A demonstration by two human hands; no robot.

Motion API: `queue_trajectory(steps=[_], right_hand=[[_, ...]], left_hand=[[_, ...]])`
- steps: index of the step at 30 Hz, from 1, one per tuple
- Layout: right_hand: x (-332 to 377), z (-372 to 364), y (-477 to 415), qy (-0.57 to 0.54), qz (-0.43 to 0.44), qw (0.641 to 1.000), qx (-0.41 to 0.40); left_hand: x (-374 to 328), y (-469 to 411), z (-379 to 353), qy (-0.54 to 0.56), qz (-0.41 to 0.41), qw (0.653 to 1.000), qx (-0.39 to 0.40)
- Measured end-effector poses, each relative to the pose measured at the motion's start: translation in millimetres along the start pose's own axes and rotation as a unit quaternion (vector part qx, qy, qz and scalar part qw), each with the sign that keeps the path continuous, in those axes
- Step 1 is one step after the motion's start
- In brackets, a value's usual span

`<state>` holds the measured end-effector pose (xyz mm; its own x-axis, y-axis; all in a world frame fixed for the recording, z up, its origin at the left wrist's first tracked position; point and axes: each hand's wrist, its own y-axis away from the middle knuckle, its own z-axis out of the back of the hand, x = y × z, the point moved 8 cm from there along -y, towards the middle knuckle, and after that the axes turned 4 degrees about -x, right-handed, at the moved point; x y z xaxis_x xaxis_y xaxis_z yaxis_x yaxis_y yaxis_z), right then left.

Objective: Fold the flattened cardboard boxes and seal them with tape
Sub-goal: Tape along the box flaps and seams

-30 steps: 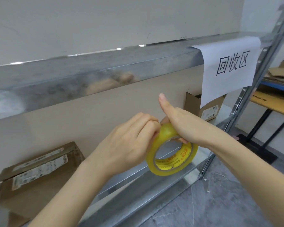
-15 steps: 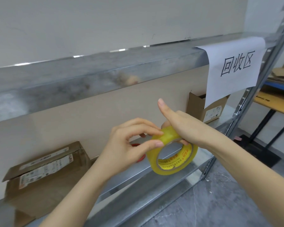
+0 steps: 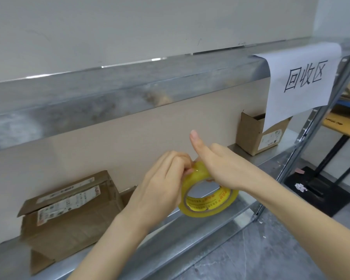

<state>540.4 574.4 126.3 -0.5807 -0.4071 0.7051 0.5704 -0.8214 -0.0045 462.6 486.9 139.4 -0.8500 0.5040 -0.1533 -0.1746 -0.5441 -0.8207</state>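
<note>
Yellow translucent roll of packing tape [image 3: 210, 209] is held in mid-air before the grey metal shelf [image 3: 200, 238], clear of its lower deck. Right hand [image 3: 224, 166] is curled round the roll's top, thumb raised free: judged a steadying grip. Left hand [image 3: 160, 184] is bunched at the upper rim, fingertips [image 3: 187, 168] pinched narrow on the outer wrap, probably so the loose end can be found. Worn brown cardboard box [image 3: 69, 217] and small open brown carton [image 3: 251, 136] are seen untouched on the shelf; no sealing begun
</note>
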Motion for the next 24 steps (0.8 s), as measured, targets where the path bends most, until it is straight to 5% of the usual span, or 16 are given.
queue_trajectory(steps=[8, 11, 13, 16, 24], right_hand=[[-6, -24, -2, -0.011, 0.006, 0.999, 0.051], [-33, -38, -23, -0.136, -0.047, 0.986, 0.086], [-61, -38, -49, -0.193, -0.068, 0.978, 0.028], [-101, -52, -84, -0.096, -0.062, 0.993, -0.008], [-120, -118, -126, 0.132, 0.003, 0.99, 0.049]], left_hand=[[15, 11, 2, -0.008, 0.064, 0.996, 0.068], [38, 25, -7, -0.025, 0.143, 0.979, 0.143], [57, 39, -13, -0.042, 0.201, 0.963, 0.177], [72, 48, -17, -0.072, 0.225, 0.956, 0.175], [121, 69, -31, -0.121, 0.302, 0.935, 0.143]])
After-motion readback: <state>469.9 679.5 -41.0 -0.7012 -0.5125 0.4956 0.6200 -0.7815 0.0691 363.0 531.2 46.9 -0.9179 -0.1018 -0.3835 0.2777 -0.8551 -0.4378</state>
